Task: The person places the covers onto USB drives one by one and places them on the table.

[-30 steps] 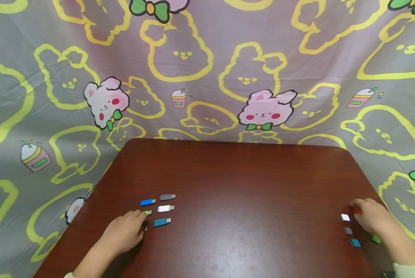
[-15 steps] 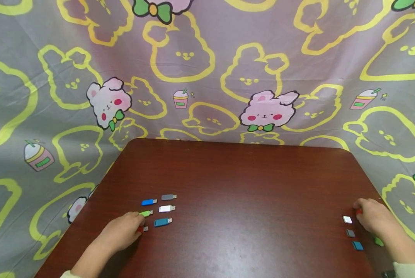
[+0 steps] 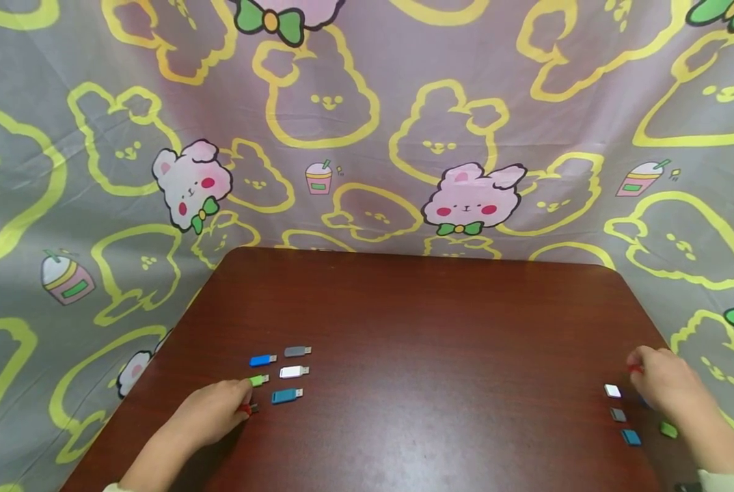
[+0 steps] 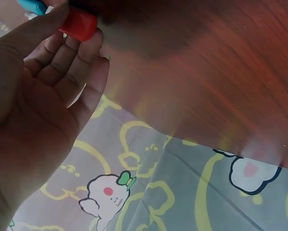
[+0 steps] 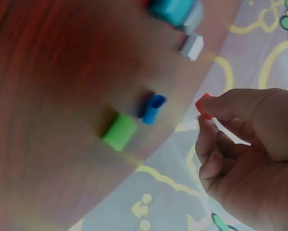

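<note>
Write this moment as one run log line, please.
left hand: holds red stick | right hand: pinches red cap | table: five other sticks, five other caps

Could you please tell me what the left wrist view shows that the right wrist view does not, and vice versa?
Only the left wrist view shows the left hand holding a red USB stick, with part of a blue-green stick at the top edge.

Only the right wrist view shows the right hand pinching a small red cap, and the green cap, blue cap, white cap and teal cap, somewhat blurred.

Both show the reddish-brown table and the patterned cloth.
</note>
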`<act>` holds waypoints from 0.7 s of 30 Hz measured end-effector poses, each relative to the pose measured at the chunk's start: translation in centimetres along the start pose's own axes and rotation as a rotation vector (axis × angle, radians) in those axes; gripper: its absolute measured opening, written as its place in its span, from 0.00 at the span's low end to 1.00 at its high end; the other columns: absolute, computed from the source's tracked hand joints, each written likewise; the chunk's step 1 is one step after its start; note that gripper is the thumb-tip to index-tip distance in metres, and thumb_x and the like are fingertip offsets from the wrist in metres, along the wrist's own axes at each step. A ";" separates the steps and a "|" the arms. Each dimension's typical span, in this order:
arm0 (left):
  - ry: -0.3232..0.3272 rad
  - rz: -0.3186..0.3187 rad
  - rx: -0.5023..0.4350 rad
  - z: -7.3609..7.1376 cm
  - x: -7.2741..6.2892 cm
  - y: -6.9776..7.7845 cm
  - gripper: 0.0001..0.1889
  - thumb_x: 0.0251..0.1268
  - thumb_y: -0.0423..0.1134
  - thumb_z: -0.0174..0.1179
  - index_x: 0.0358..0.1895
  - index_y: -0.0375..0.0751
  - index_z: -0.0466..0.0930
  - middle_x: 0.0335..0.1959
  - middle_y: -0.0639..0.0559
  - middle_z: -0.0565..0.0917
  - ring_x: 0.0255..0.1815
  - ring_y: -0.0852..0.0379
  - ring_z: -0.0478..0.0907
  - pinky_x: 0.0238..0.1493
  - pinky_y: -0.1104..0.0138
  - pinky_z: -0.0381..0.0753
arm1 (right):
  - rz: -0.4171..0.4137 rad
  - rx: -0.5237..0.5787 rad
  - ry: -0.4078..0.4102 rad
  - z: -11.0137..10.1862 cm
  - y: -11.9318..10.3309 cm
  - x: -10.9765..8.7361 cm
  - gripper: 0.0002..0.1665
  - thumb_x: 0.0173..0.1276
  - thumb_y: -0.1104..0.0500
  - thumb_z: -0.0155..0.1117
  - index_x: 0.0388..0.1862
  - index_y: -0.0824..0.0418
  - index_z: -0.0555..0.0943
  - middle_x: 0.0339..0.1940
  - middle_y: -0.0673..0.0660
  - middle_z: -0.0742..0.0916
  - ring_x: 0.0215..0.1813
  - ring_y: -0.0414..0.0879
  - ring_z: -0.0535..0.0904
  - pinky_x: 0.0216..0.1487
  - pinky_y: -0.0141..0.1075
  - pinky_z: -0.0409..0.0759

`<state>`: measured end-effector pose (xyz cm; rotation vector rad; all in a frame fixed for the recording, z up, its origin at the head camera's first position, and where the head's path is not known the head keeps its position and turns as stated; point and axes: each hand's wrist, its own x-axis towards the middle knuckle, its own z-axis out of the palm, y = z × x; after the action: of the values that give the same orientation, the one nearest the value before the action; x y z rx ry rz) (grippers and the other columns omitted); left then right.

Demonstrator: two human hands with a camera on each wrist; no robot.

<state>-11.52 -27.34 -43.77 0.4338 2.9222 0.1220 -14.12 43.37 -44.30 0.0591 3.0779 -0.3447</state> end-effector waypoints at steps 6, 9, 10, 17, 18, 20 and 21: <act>0.093 0.063 -0.048 -0.8 0.5 0.7 0.18 0.56 0.39 0.75 0.29 0.54 0.69 0.22 0.65 0.68 0.23 0.64 0.65 0.23 0.67 0.66 | -0.055 0.028 0.077 -0.8 -1.9 -0.7 0.10 0.61 0.70 0.65 0.40 0.71 0.76 0.33 0.68 0.84 0.33 0.62 0.78 0.34 0.56 0.76; 0.141 0.100 -0.070 -1.3 1.0 1.5 0.18 0.56 0.40 0.75 0.30 0.55 0.70 0.22 0.65 0.67 0.22 0.64 0.65 0.21 0.67 0.65 | -0.099 0.043 0.130 -0.7 -3.2 -0.8 0.10 0.60 0.71 0.66 0.41 0.71 0.78 0.34 0.68 0.84 0.34 0.61 0.79 0.34 0.56 0.77; 0.152 0.109 -0.074 -1.4 1.2 1.8 0.18 0.57 0.41 0.75 0.30 0.55 0.69 0.21 0.65 0.67 0.22 0.64 0.65 0.21 0.67 0.65 | -0.112 0.051 0.155 -0.6 -3.6 -0.9 0.10 0.60 0.72 0.67 0.41 0.71 0.79 0.34 0.68 0.84 0.35 0.62 0.79 0.34 0.56 0.77; 0.205 0.211 -0.108 -1.4 2.4 4.1 0.17 0.58 0.41 0.74 0.31 0.55 0.70 0.25 0.66 0.68 0.25 0.66 0.65 0.21 0.70 0.65 | -0.141 0.153 0.205 0.2 -6.5 -1.5 0.10 0.64 0.70 0.67 0.44 0.70 0.80 0.34 0.60 0.87 0.36 0.56 0.82 0.33 0.49 0.80; 0.219 0.229 -0.108 -1.4 2.6 4.4 0.16 0.58 0.40 0.74 0.32 0.54 0.71 0.26 0.67 0.70 0.27 0.66 0.67 0.22 0.70 0.66 | -0.146 0.163 0.215 0.3 -6.9 -1.6 0.09 0.65 0.70 0.67 0.44 0.70 0.80 0.33 0.59 0.87 0.36 0.55 0.83 0.33 0.49 0.80; 0.238 0.255 -0.115 -1.3 3.1 5.0 0.14 0.59 0.39 0.73 0.34 0.53 0.74 0.27 0.67 0.72 0.28 0.67 0.67 0.24 0.71 0.68 | -0.161 0.168 0.233 0.5 -7.6 -1.7 0.08 0.64 0.70 0.68 0.41 0.68 0.81 0.33 0.57 0.87 0.35 0.54 0.83 0.32 0.47 0.80; 0.247 0.265 -0.117 -1.2 3.3 5.3 0.13 0.60 0.39 0.73 0.35 0.53 0.75 0.27 0.67 0.72 0.28 0.68 0.68 0.25 0.72 0.69 | -0.172 0.168 0.242 0.6 -7.9 -1.8 0.07 0.64 0.70 0.68 0.41 0.67 0.81 0.33 0.57 0.87 0.35 0.54 0.83 0.32 0.47 0.80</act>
<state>-13.41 -21.40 -42.56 0.8394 3.0564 0.4085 -12.69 35.53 -43.02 -0.1719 3.2919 -0.6495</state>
